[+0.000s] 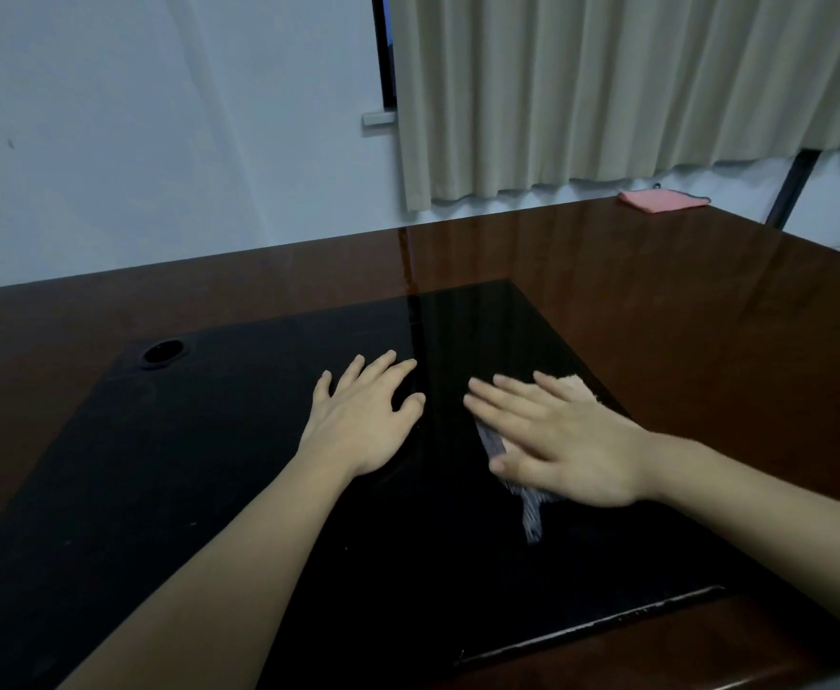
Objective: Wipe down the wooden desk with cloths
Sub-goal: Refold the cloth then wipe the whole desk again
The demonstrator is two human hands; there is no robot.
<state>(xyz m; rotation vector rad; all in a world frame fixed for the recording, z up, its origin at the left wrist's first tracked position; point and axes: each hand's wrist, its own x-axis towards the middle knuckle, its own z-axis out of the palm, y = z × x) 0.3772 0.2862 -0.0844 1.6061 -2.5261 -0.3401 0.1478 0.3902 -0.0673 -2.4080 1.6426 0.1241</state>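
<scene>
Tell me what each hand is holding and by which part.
Nothing is gripped. The right hand presses flat on the middle of a cloth, fingers straight. The left hand rests open on the desk's black inlay.

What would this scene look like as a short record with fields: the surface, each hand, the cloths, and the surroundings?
surface: glossy wooden desk with a black inset panel
left hand: fingers spread, flat on the black panel, no cloth seen under it
right hand: fingers straight, pressing the cloth under it onto the panel
spare cloth: pink cloth, folded, at the desk's far right corner
other detail: round cable hole at the panel's far left
background: beige curtain, pale wall
</scene>
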